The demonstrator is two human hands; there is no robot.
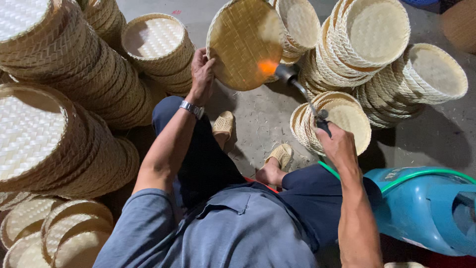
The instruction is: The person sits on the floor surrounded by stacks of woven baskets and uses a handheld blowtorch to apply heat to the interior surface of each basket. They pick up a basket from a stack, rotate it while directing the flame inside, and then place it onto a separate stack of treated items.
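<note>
Left hand (202, 69) closed on the rim of a round woven tray (245, 42), holding it up on edge, tilted, above the floor (258, 119). Right hand (336, 144) wrapped tight around the handle of a torch (302, 92), with the tip pointing up at the tray. Orange flame (267, 67) licking the lower part of the tray. Green hose (396, 181) running from near the right wrist over a blue tank (426, 208). Watch (191, 108) on the left wrist. Feet in tan sandals (224, 123) on the floor between the knees. Big stacks of pale trays (59, 99) on the left, more stacks (377, 54) on the right.
</note>
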